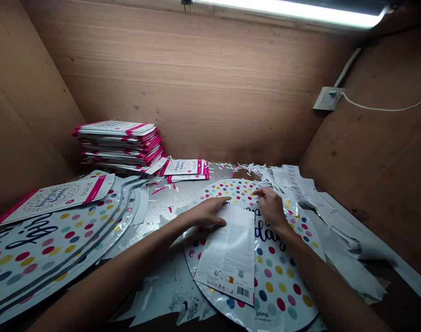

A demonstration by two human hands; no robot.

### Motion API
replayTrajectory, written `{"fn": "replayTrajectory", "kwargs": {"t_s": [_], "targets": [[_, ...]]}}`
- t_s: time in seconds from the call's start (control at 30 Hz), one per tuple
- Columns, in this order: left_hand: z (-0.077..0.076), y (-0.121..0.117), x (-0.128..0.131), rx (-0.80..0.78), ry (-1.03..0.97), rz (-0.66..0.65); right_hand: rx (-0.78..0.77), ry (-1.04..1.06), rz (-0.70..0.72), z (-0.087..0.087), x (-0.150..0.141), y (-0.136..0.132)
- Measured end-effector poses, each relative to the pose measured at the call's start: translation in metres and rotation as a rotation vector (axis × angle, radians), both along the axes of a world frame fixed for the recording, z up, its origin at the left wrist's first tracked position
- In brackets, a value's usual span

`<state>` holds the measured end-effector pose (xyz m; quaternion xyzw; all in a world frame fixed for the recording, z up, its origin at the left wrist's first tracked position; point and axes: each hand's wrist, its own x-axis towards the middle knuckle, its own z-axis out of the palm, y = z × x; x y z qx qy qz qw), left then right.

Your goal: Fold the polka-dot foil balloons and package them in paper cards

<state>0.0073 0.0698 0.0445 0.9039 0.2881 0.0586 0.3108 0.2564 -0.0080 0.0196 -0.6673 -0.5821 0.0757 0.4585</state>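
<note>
A round white foil balloon (279,276) with coloured dots and dark lettering lies flat in front of me. On it rests a white card packet (227,253), its printed back with a barcode facing up. My left hand (210,212) is at the packet's upper left edge, thumb and fingers apart, the thumb touching or just beside the packet. Over the balloon's upper part is my right hand (270,206), its fingers curled in with the index finger bent toward the dots. Whatever its fingertips hold, if anything, is hidden.
More dotted balloons (75,240) lie stacked at left, with a pink-edged packet (65,196) on top. Behind them rises a tall pile of packets (120,145), beside a few loose ones (184,168). Paper strips (293,184) litter the right. A socket (328,98) hangs on the wooden wall.
</note>
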Motion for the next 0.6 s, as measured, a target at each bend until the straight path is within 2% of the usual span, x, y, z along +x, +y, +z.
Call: {"fn": "replayTrajectory", "kwargs": {"t_s": [0.07,0.13,0.27,0.33,0.47,0.6], "targets": [[-0.001,0.002,-0.001,-0.001,-0.012,-0.023,0.012,-0.029,-0.086,0.003,0.01,-0.002],[-0.001,0.003,-0.001,0.012,-0.011,-0.035,-0.045,-0.073,-0.068,0.004,0.013,-0.006],[-0.002,0.005,-0.001,0.082,-0.005,-0.016,-0.231,-0.203,0.259,0.0,0.001,-0.012],[-0.004,0.006,-0.001,0.117,0.005,-0.007,-0.243,-0.244,0.334,-0.002,-0.01,-0.013],[-0.009,0.01,-0.004,0.146,0.061,-0.026,-0.23,-0.307,0.361,-0.003,-0.023,-0.011],[-0.013,0.013,-0.007,0.158,0.037,-0.063,-0.195,-0.367,0.316,-0.007,-0.032,-0.013]]}}
